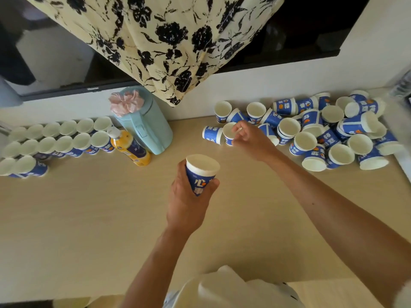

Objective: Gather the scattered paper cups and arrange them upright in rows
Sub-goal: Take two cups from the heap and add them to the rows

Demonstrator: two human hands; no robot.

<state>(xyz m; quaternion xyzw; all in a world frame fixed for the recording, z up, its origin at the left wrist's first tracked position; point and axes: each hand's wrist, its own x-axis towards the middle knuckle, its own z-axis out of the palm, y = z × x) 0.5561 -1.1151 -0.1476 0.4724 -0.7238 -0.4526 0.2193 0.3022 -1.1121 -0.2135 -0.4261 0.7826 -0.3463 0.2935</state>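
My left hand (189, 196) curls tight around 1 upright blue paper cup (201, 174) above the table (89, 218), while my right hand (249, 138) pinches the rim of a second cup (229, 133) at the scattered pile (322, 134), my fingers hiding part of it, and the 3 rows (55, 141) at left run off the frame.

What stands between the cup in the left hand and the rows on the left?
A yellow bottle and a teal jug stand at the right end of the two back rows. The short front row has only bare table between it and the held cup.
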